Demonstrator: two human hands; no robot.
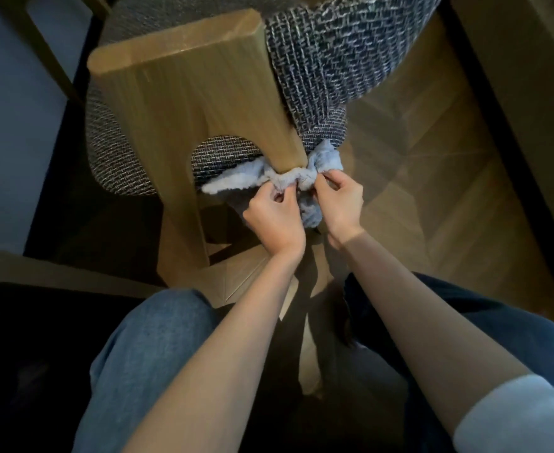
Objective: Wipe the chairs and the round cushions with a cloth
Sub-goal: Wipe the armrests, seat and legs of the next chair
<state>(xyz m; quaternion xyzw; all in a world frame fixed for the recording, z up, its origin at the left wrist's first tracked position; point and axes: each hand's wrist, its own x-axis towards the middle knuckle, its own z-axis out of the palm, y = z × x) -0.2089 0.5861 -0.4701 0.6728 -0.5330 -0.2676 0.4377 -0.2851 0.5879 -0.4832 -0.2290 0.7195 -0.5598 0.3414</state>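
Chair (177,103) of light wood is seen from above, its broad back post filling the upper middle. Herringbone wood floor (439,165) is seen to its right. Grey-and-white woven cushion (118,158) is seen on the seat, left of and behind the post. More woven padding (334,60) is seen right of the post, possibly the backrest, though the angle is poor. Blue jeans (144,354) are seen at the bottom. Pale blue cloth (236,183) is wrapped round the narrow lower end of the post, just where it meets the seat, with its ends bunched at the near side. Left hand (274,220) is curled, one end of the cloth pinched in its fingers. Right hand (342,201) is curled likewise, the other end pinched.
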